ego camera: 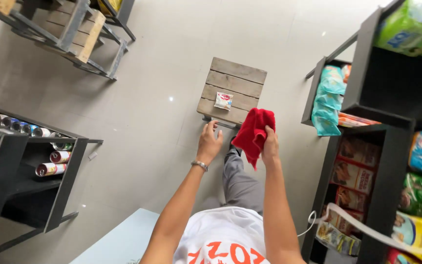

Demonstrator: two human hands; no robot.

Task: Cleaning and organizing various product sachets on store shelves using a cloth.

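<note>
Small white sachet (223, 100) with a red mark, lying flat near the middle of the wooden slatted table (240, 77). Left hand (209, 142) open, fingers spread, touching the table's near edge. Right hand (269, 145) clenched around a red cloth (253, 133), hanging over the table's near right corner. On the right, black shelves (386, 161) stacked with teal, green, blue, yellow and brown packages. On the left, a dark rack (69, 168) of cans lying on their sides. Grey tiled floor (162, 63) all around; wooden crates on metal frames (81, 34) at top left.

Head view, steeply down, floor-facing.
</note>
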